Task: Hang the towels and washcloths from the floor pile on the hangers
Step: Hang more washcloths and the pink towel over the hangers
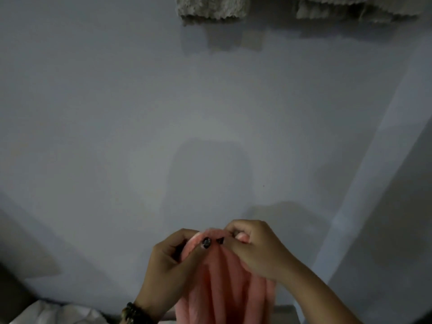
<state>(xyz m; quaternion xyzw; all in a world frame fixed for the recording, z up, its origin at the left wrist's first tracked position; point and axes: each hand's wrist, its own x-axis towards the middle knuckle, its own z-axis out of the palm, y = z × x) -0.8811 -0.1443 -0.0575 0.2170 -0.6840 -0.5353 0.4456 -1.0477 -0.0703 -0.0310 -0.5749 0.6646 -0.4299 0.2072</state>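
Observation:
A pink towel (224,284) hangs in folds in front of me, low in the middle of the view. My left hand (173,260) pinches its top edge from the left. My right hand (254,246) grips the same top edge from the right, fingers curled over the cloth. The two hands are close together, almost touching. Two beige towels hang on the wall at the top edge, one at the middle (211,8) and one to the right (350,7). No hanger shows in the view.
A plain pale wall (163,113) fills most of the view. A wall corner (364,183) runs down on the right. Pale cloth (53,314) lies at the bottom left.

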